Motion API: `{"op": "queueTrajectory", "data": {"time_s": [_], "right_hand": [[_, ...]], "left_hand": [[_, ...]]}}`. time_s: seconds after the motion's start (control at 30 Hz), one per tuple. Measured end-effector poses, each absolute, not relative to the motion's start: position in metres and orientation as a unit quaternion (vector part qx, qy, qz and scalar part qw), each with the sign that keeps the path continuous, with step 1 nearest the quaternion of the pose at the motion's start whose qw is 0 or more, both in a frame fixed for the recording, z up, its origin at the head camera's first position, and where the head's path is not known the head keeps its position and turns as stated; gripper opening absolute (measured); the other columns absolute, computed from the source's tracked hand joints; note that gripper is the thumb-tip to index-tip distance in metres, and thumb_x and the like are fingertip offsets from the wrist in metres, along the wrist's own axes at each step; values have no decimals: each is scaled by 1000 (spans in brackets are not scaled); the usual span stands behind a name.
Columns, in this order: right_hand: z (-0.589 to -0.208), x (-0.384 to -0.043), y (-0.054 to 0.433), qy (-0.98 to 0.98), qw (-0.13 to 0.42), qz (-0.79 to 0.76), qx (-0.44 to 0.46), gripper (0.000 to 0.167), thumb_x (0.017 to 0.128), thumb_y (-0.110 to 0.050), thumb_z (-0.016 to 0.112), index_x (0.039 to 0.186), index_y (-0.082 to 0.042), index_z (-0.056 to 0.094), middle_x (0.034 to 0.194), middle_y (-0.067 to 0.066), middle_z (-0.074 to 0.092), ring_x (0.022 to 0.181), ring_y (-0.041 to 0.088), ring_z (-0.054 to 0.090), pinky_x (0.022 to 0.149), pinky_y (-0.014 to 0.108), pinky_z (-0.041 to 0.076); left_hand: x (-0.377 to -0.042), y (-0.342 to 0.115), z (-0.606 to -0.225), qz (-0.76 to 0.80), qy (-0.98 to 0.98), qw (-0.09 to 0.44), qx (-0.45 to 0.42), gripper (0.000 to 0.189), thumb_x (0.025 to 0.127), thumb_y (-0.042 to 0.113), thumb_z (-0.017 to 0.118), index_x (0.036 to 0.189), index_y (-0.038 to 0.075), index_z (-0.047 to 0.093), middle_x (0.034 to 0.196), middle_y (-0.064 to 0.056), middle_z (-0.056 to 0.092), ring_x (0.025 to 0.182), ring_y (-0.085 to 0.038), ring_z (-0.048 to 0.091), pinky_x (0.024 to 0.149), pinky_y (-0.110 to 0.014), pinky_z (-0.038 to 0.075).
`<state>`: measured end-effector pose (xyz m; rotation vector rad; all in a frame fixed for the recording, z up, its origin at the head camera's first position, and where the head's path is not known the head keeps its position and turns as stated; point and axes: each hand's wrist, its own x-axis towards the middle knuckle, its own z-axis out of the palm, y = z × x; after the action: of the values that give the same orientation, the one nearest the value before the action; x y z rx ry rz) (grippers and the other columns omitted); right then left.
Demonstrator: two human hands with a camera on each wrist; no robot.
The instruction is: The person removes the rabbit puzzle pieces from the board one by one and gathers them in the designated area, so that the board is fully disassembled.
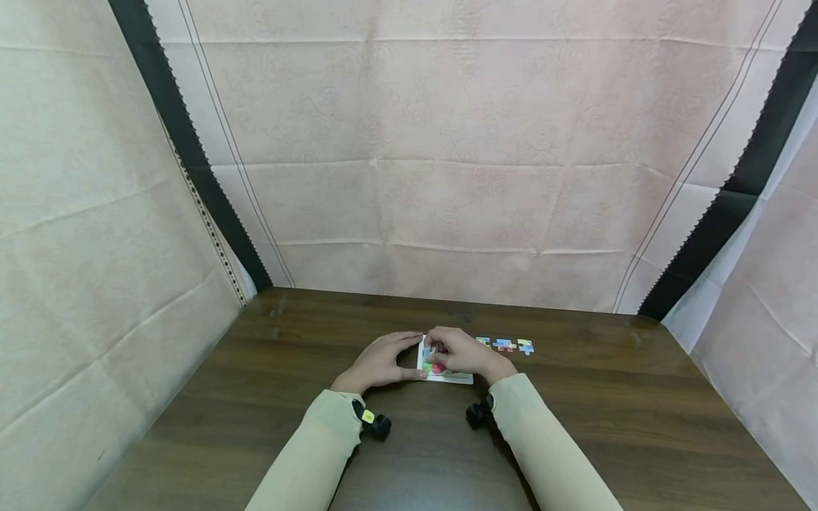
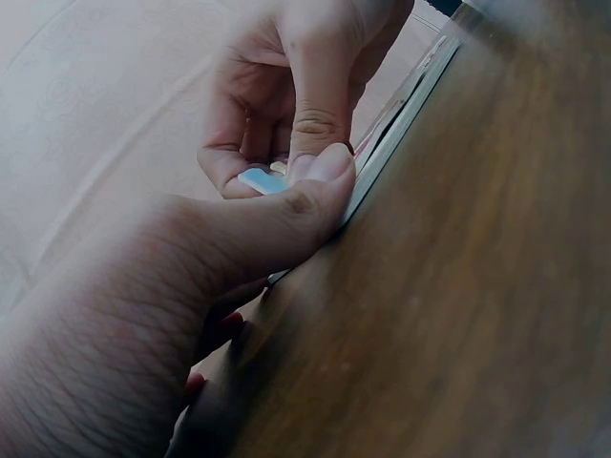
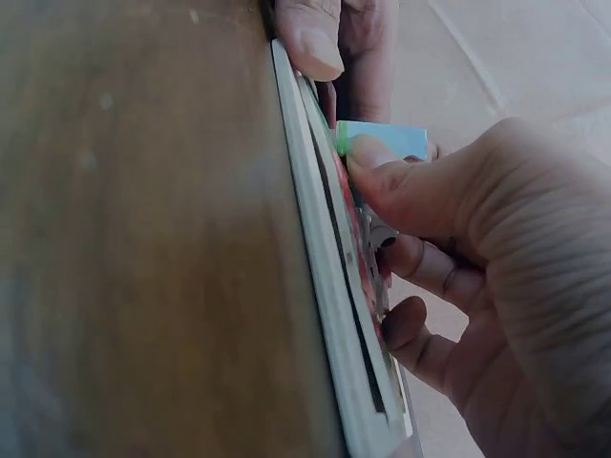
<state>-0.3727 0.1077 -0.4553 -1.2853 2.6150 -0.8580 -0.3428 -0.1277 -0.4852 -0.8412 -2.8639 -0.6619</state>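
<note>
A small white-rimmed picture puzzle board (image 1: 455, 379) lies flat on the table between both hands. My right hand (image 1: 461, 352) is over it and pinches a light-blue puzzle piece (image 3: 406, 141) between thumb and fingers, low at the board's surface. My left hand (image 1: 383, 360) rests at the board's left side, thumb on the near corner and extended fingers by the far corner. In the left wrist view, the left thumb (image 2: 320, 191) presses the board's edge close to the light-blue piece. Red and green picture parts show on the board; the right hand hides much of it.
Loose puzzle pieces lie in a row right of the board: one partly behind the right hand, a joined-looking blue and pink one (image 1: 505, 345), and a blue and yellow one (image 1: 525, 347). A brown wooden table (image 1: 422, 454) extends around, with pale cloth walls (image 1: 447, 177) behind and beside it.
</note>
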Motion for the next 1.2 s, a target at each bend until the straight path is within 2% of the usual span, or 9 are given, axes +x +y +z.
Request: {"op": "queueTrajectory", "data": {"time_s": [0.27,0.6,0.7,0.9,1.2], "right_hand": [[-452,-372,110,851,75,-298,-425,8,100,-11,65,108,-9,66,74,-2,62,55,8,54,52,26,50],[-451,-372,111,852,81,-304,-418,8,100,-14,64,107,-12,68,72,-4,62,55,9,54,53,26,50],[-451,-372,112,853,82,-311,-411,10,101,-15,63,107,-13,70,77,-5,65,60,9,57,57,27,51],[-454,-375,113,857,62,-312,-405,12,102,-17,62,105,-17,73,92,-7,70,87,6,67,78,30,56],[-458,-377,119,866,40,-310,-390,20,101,-26,64,116,-17,73,100,-11,70,88,5,66,80,31,56]], "left_hand": [[-343,-128,-485,-217,-937,38,-271,92,81,79,61,154,25,45,156,8,42,144,-21,37,117,-50,29],[-344,-127,-487,-217,-936,43,-275,86,86,77,55,154,26,45,156,8,42,144,-22,38,116,-51,30],[-344,-127,-486,-219,-936,42,-272,86,85,77,57,154,27,44,156,9,41,144,-21,37,116,-50,30],[-343,-127,-486,-226,-935,40,-272,86,86,76,58,153,25,45,156,8,42,144,-22,38,116,-50,31],[-343,-128,-487,-228,-935,36,-270,87,85,76,58,154,25,44,156,9,41,144,-22,37,116,-50,31]]}}
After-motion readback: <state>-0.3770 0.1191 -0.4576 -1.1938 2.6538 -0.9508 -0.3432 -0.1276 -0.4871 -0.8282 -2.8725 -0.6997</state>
